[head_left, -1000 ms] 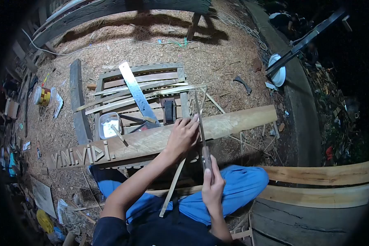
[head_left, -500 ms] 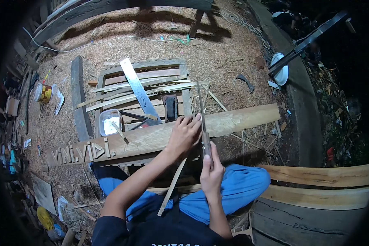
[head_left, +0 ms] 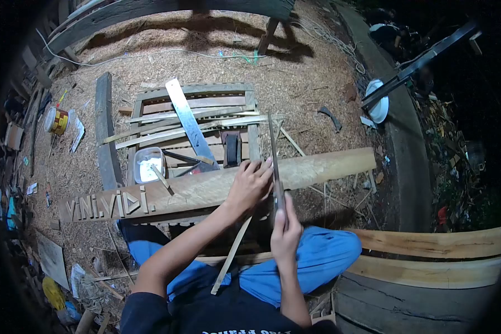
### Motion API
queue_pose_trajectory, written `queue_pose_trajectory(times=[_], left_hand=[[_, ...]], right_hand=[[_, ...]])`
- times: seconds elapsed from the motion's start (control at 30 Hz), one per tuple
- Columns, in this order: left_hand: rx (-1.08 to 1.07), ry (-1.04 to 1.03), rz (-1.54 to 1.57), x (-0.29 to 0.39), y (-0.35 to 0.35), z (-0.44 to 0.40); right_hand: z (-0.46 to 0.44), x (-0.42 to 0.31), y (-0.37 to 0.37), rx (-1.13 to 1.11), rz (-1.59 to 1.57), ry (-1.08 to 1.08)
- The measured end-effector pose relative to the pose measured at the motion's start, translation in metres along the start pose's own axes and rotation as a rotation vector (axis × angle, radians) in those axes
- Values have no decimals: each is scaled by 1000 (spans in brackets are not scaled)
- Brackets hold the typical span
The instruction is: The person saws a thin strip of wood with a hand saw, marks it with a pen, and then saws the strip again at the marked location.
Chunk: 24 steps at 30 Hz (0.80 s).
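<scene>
My right hand (head_left: 285, 236) is wrapped around the wooden handle of a handsaw (head_left: 273, 146), its long thin blade seen nearly edge-on and pointing away from me. Close beside the blade, my left hand (head_left: 249, 185) presses a thin wooden strip (head_left: 232, 255) against the long board (head_left: 323, 166); the strip's near end hangs towards my lap. The exact contact of blade and strip is hidden by my fingers. Wooden letters (head_left: 114, 204) reading "VINI.VIDI." sit on the board's left part.
Beyond the board, a slatted wooden frame (head_left: 251, 100) carries loose strips (head_left: 206, 127), a steel ruler (head_left: 189, 122) and a plastic tub of white paste (head_left: 150, 166) with a stick. Planks (head_left: 428, 245) lie at my right. Wood shavings cover the ground.
The saw and my right hand have shifted very slightly. My left hand stays on the strip, and the whole view has tilted a little.
</scene>
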<state>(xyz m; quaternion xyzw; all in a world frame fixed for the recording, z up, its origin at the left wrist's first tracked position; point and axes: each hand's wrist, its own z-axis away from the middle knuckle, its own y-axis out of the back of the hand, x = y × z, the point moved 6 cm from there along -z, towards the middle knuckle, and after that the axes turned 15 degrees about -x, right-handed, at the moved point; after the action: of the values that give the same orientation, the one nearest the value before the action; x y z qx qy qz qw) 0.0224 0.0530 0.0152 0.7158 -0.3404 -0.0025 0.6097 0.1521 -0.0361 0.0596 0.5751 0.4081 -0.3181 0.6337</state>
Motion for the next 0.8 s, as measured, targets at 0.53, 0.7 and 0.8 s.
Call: queue_pose_trajectory(times=[0.53,0.7,0.8], left_hand=[[10,-24,-56,-3,-5,3],[27,-13,-37,-1,-2,3],[6,-2,-36,-5,-4,1]], right_hand=[[16,2,2,32,50,62],[14,-5,1,6,32,10],[29,7,0,22,64,43]])
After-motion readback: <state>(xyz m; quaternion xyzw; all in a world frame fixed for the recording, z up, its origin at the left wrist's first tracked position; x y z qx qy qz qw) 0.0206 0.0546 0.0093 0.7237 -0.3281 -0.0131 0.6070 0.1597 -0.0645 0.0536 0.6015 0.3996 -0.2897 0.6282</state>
